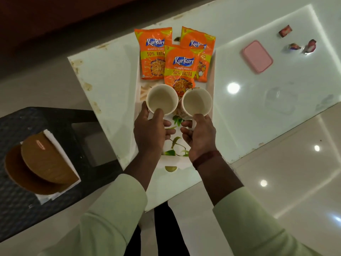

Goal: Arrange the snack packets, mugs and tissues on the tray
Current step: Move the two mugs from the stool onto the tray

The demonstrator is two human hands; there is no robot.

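Note:
A white tray with a leaf print lies on the white table. Three orange snack packets sit at its far end: one on the left, one on the right, and one in the middle overlapping both. Two empty white mugs stand side by side in the tray's middle. My left hand grips the left mug at its near side. My right hand grips the right mug the same way. White tissues lie under a brown holder on the stool at left.
A dark stool stands left of the table, carrying a brown round holder. A pink lidded box and a few candy wrappers lie on the table's far right. The table's near-left edge is chipped.

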